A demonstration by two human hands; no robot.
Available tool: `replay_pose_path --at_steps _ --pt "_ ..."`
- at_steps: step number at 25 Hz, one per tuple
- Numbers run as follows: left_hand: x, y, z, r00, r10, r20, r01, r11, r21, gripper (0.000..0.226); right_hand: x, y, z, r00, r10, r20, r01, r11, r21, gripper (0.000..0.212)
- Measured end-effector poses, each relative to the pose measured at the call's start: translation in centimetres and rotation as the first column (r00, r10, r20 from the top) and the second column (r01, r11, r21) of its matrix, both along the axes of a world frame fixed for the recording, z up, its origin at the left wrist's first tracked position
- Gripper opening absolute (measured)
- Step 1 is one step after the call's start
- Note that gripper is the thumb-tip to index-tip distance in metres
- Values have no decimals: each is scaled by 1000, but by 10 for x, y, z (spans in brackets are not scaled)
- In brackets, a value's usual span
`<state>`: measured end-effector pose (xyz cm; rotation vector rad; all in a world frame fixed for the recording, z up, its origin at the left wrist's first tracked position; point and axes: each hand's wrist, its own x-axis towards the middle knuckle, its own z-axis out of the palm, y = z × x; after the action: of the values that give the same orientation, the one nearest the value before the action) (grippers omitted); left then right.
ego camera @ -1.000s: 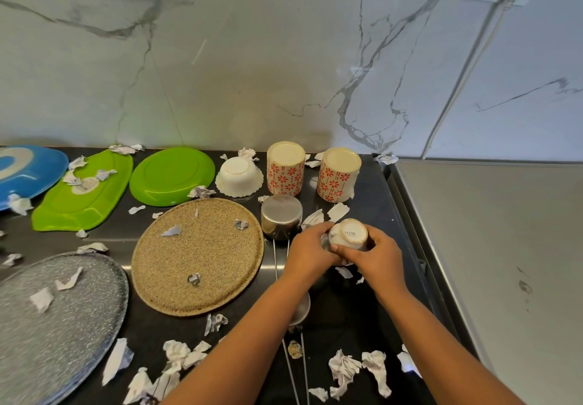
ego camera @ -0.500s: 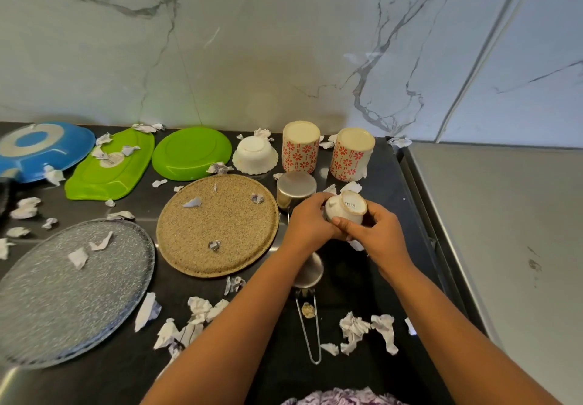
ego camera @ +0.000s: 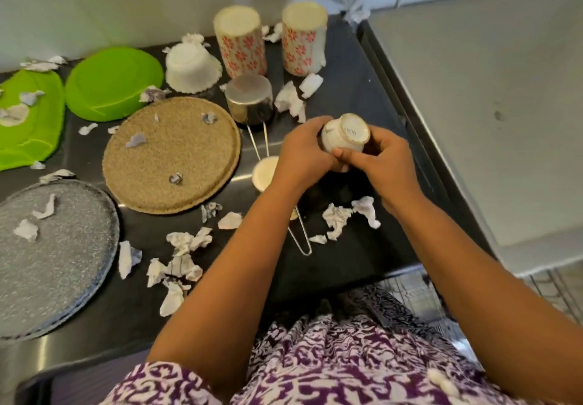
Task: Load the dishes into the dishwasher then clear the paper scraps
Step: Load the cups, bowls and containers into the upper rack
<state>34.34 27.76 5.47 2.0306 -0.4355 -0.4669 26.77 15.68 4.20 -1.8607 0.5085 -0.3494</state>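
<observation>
- Dark countertop (ego camera: 347, 262) below a marble wall fills the view; above its right part, the curled fingers (ego camera: 342, 153) of both hands close round a small cream ceramic cup (ego camera: 345, 134).
- The left hand (ego camera: 303, 152) wraps the cup's side and the right hand (ego camera: 381, 164) grips it from below. The cup is lifted clear and tipped with its stamped base towards the camera, probably to empty or check it before loading; its mouth is hidden.
- Under the left wrist a second cream vessel (ego camera: 263, 172) sits on the counter.
- Beyond, an inverted steel cup (ego camera: 249, 98), two floral tumblers (ego camera: 239, 46) and a white scalloped bowl (ego camera: 192, 66) stand mouth down, so their insides cannot be seen.
- A round tan woven plate (ego camera: 172, 155), a round green plate (ego camera: 113, 84) and a grey speckled plate (ego camera: 53, 256) carry crumpled paper scraps (ego camera: 181, 265); more scraps litter the counter.
- A wire rack (ego camera: 552, 288) at lower right is likely the dishwasher's; what it holds cannot be told.
</observation>
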Motion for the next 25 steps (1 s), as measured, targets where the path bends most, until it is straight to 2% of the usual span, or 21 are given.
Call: replay_pose_path --at_steps 11,14,19,25 --pt "-93 -81 -10 937 -346 54 346 938 15 78 -124 -52 2 933 -348 -87 346 937 -36 56" --pt "-142 -102 -8 902 -426 69 427 904 5 73 -178 -63 4 888 -451 -92 455 890 28 58" --pt "-224 -138 -13 806 -592 23 592 806 0 79 -277 -75 1 780 -618 -103 624 780 45 60" --pt "-309 -181 -46 653 -756 -47 757 648 86 81 -366 -92 -31 626 -745 -231 774 629 69 59"
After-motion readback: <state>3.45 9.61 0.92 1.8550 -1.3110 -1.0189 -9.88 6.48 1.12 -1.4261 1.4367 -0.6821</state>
